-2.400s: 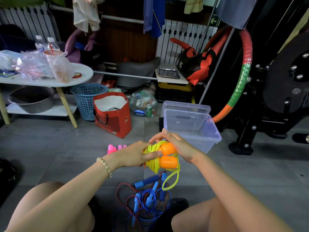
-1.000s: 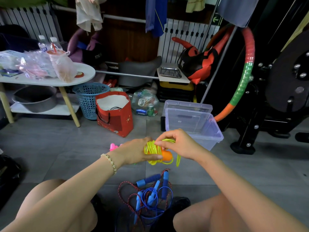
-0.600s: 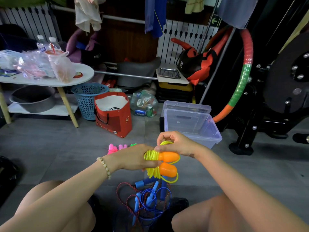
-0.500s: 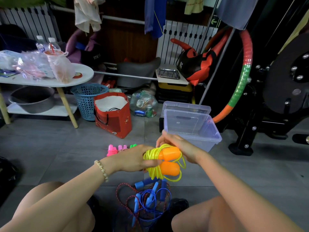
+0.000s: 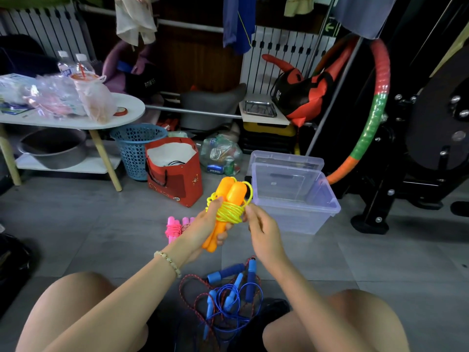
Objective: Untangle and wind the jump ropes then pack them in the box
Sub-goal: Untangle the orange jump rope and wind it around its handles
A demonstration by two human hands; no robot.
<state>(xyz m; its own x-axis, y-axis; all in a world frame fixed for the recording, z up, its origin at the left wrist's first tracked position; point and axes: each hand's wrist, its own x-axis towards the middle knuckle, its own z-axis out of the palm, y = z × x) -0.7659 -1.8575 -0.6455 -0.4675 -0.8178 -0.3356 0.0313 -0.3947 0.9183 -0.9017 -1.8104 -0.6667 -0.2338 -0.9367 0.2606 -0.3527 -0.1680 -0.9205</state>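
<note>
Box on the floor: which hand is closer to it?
Right. The right hand is just left of the box; the left hand, gripping the rope, is farther left.

The scene was dim and softly lit from overhead, leaving no hard shadows on the floor (image 5: 88, 224) around the clear box (image 5: 291, 218), whose plastic caught a pale sheen. Just left of the box, the yellow jump rope (image 5: 229, 209) looked oversaturated. Behind and to the right of the box, everything sank into near-black. The wide lens bowed the edges, and fine detail was smeared throughout.
</note>
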